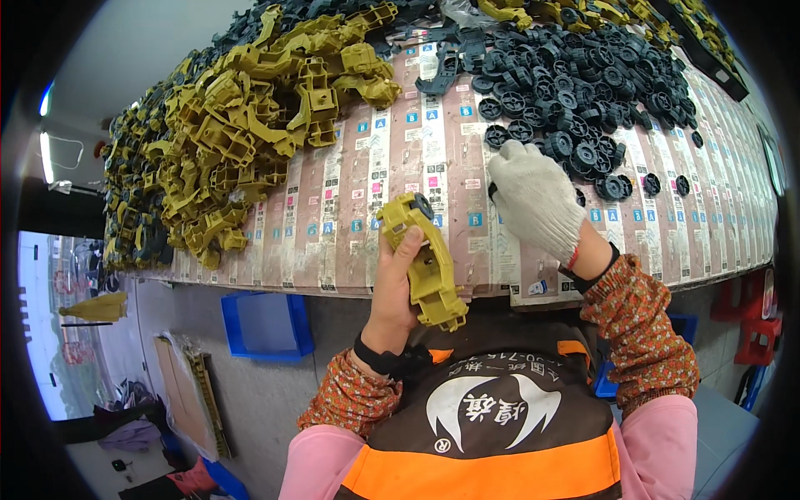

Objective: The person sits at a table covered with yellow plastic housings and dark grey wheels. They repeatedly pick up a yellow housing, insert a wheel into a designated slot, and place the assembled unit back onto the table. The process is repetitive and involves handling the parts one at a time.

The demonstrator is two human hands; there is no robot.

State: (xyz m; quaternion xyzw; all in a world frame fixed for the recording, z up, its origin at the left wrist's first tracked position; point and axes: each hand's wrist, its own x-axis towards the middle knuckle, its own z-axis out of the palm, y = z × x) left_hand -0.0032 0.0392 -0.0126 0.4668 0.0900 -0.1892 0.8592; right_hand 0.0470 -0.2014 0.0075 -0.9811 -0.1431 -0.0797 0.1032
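My bare left hand grips a yellow plastic toy vehicle body over the near edge of the table. One dark wheel sits at the body's far end, and its hollow middle faces up. My right hand, in a white knitted glove, is closed at the near side of a heap of dark toy wheels. A dark rounded edge like that of a toy wheel shows at the left of the glove; most of it is hidden by the fingers.
A large pile of yellow vehicle bodies covers the table's left side. Dark flat chassis parts lie at the back middle. The table is covered with printed sheets. A blue crate stands below on the left, red stools on the right.
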